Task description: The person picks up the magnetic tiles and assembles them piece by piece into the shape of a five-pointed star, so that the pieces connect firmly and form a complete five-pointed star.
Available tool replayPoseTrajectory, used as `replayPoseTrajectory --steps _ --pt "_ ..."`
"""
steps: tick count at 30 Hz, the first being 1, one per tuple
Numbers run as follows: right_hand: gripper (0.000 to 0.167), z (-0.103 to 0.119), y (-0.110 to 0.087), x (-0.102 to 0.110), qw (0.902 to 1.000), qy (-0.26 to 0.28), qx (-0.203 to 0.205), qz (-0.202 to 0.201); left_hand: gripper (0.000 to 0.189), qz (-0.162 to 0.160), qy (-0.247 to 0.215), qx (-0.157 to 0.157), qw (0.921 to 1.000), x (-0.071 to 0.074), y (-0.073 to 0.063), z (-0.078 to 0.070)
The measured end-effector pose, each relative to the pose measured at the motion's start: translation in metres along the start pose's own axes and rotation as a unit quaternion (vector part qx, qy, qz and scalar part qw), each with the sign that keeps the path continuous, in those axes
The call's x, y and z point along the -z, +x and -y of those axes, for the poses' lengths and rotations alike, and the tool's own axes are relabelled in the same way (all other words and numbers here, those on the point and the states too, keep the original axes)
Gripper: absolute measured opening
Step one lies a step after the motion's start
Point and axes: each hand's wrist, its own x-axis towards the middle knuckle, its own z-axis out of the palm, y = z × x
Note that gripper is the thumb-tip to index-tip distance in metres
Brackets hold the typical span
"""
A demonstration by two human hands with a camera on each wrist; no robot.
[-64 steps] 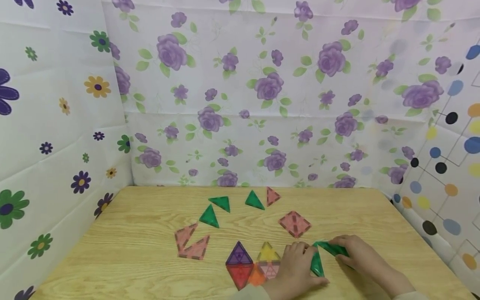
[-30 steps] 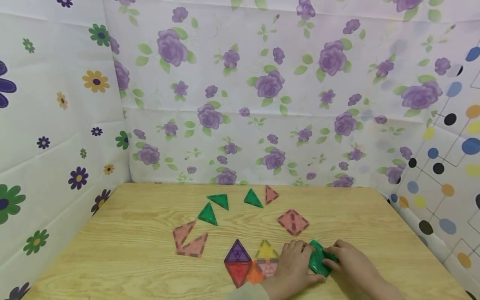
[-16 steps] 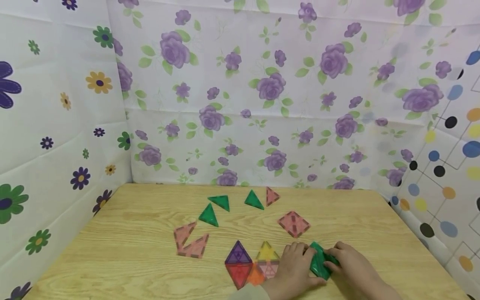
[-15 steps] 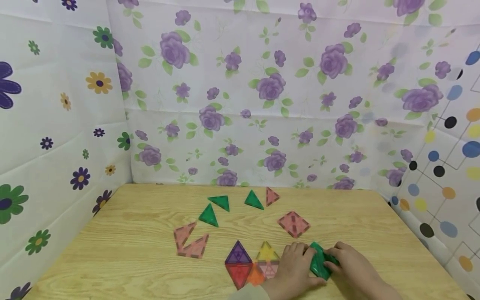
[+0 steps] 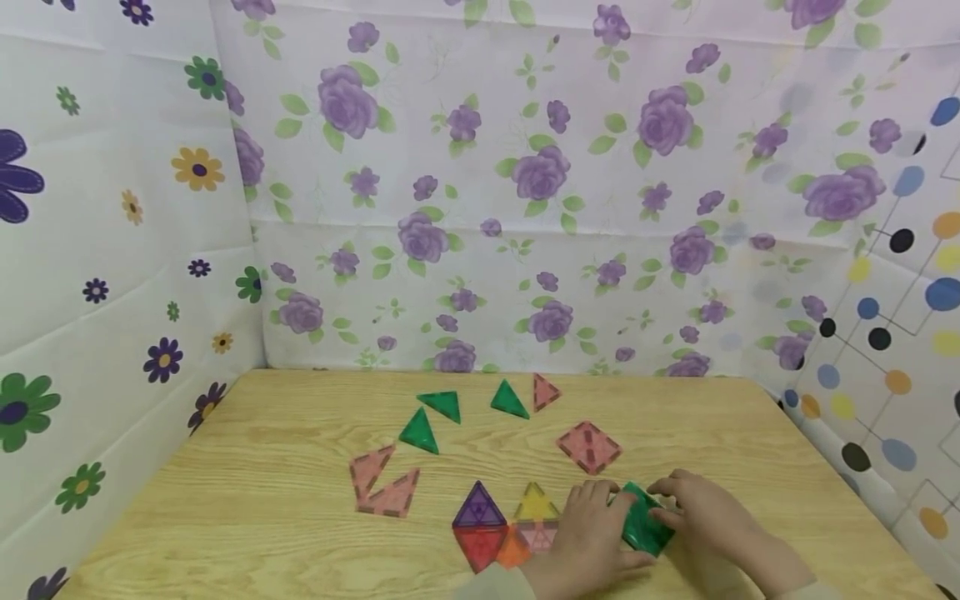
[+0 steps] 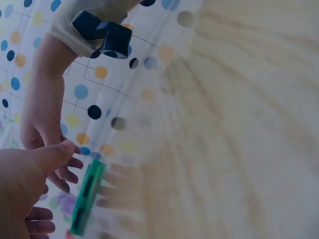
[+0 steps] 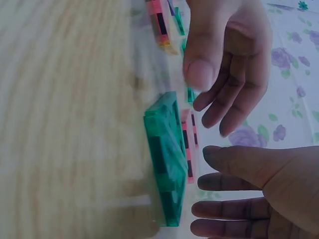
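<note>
Two green translucent triangle magnetic tiles (image 5: 648, 525) lie edge to edge as a diamond on the table, between my hands. My left hand (image 5: 587, 533) is at the diamond's left side, fingers spread and thumb at its near corner. My right hand (image 5: 708, 517) is at its right side, fingertips just over the edge. In the right wrist view the green tiles (image 7: 167, 164) lie flat, and the right fingers (image 7: 232, 219) stretch out straight beside them. The left wrist view shows the green tiles (image 6: 87, 199) edge-on, with the left thumb (image 6: 52, 157) raised near them.
Left of my left hand lie purple (image 5: 480, 507), red (image 5: 481, 543), yellow (image 5: 535, 504) and orange (image 5: 513, 548) triangles. A pink diamond (image 5: 589, 447) sits farther back. Several green (image 5: 420, 432) and pink (image 5: 390, 496) triangles are scattered behind and left.
My right hand has brought its green triangle left against the other one, so the two form a diamond. Its fingers have since loosened and drawn slightly back. My left hand has stayed in place.
</note>
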Motion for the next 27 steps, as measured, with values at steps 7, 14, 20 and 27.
replayPoseTrajectory --steps 7,14,20,27 --pt "0.033 -0.001 0.006 0.012 0.9985 0.017 0.043 -0.029 0.061 -0.019 -0.016 -0.03 0.9992 0.025 0.0 0.004" --pt "0.036 0.003 0.019 0.025 0.9944 -0.009 0.079 -0.07 0.061 -0.037 -0.002 -0.055 0.9978 0.048 0.001 0.017" --pt "0.038 0.007 0.03 0.034 0.9927 -0.007 0.085 -0.085 0.061 -0.038 0.005 -0.035 0.9986 0.062 0.005 0.036" --pt "0.04 0.008 0.044 0.041 0.9933 0.017 0.075 -0.086 0.055 -0.048 0.003 -0.026 0.9985 0.072 0.009 0.064"
